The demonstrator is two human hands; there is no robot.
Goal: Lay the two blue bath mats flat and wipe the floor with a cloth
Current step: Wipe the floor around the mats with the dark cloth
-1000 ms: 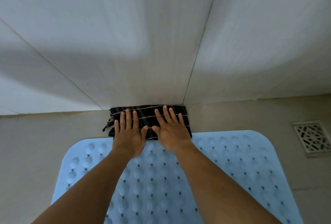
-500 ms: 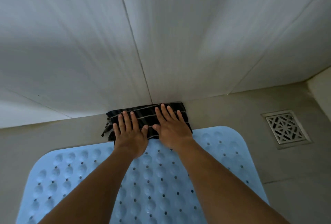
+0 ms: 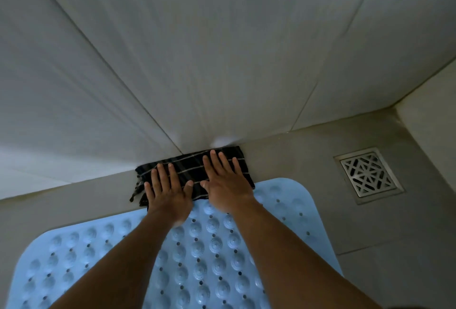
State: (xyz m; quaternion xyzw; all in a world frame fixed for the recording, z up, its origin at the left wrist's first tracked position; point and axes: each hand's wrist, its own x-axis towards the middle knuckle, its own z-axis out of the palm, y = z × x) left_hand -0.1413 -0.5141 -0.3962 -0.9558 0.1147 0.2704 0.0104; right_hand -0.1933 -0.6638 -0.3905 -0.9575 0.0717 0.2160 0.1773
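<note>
Both hands, left hand [image 3: 167, 191] and right hand [image 3: 225, 182], fingers spread flat on the striped cloth [image 3: 191, 170] beside the blue mat [image 3: 197, 247]; I'd keep even pressure hugging the wall.

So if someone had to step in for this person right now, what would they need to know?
Left hand and right hand: both open, palms flat, pressing the dark striped cloth.
The cloth lies on the floor against the wall, just past the blue mat.
One mat lies flat; a second is not in view.
Left: floor wiping, including around the drain.
</note>
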